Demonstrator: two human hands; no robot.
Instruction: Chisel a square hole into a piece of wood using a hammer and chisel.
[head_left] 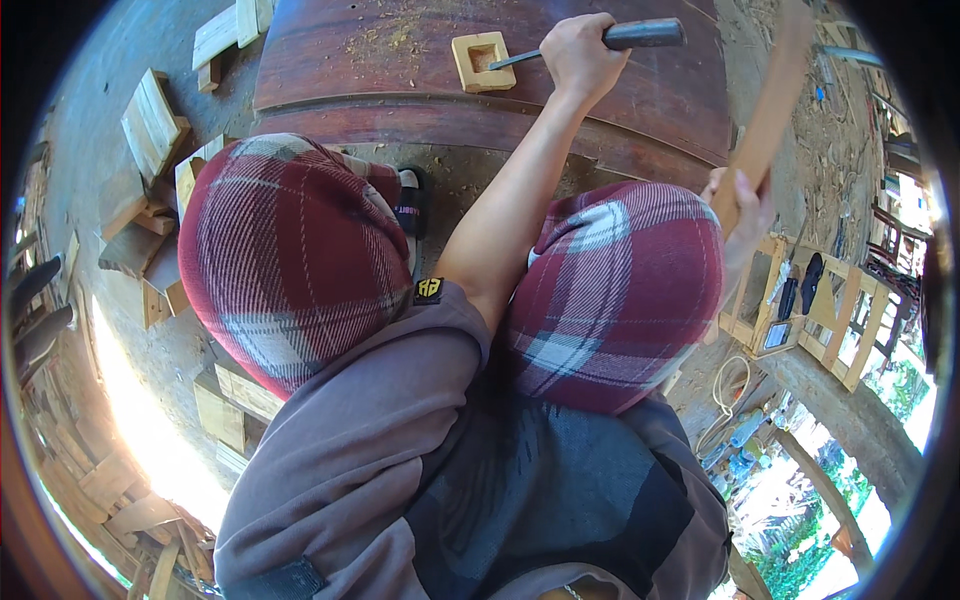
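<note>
My left hand [580, 62] is closed around a chisel [648, 34] with a dark round handle, held at a slant. Its blade tip points down to the left, into the square hollow of a small pale wooden block [466, 77]. The block lies on a reddish-brown wooden work surface [390, 75]. Off to the right, beside my knee, my right hand [745, 205] grips a long wooden club [768, 115]. The club is raised and tilted, its upper end blurred. Part of my right hand is hidden behind the club and my knee.
Wood shavings [395, 40] are scattered on the work surface. Several cut wooden pieces [150, 125] lie on the floor at left. A slatted wooden frame [850, 310] with dark items stands at right, near a coiled pale cord [722, 395]. My plaid-covered knees flank my left arm.
</note>
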